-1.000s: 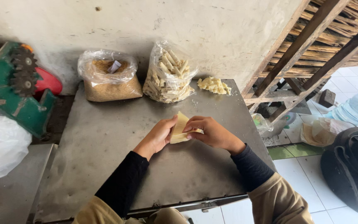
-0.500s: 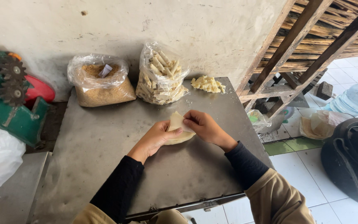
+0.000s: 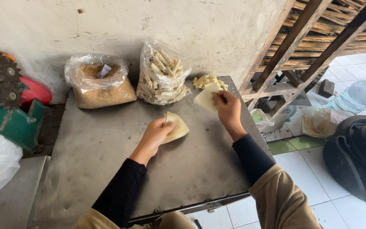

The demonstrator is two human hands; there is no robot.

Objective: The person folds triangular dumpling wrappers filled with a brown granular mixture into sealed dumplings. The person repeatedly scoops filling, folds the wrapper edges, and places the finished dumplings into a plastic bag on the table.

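From the head camera I see my left hand [image 3: 154, 135] pressing a small stack of pale wrappers [image 3: 177, 126] on the table [image 3: 106, 144]. My right hand [image 3: 228, 111], up and to the right, pinches one lifted wrapper sheet [image 3: 205, 97] near the filling pile [image 3: 208, 80].

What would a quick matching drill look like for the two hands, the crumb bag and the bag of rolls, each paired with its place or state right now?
Things:
1. left hand
2. right hand
3. bag of brown crumbs
4. bag of pale rolls

Places or states:
A. by the wall, beside the small loose pile
B. lifts one thin pale sheet off the table
C. at the table's back left, nearest the green machine
D. presses on the stack of pale sheets

Pairs: 1-D, 2-B, 3-C, 4-A
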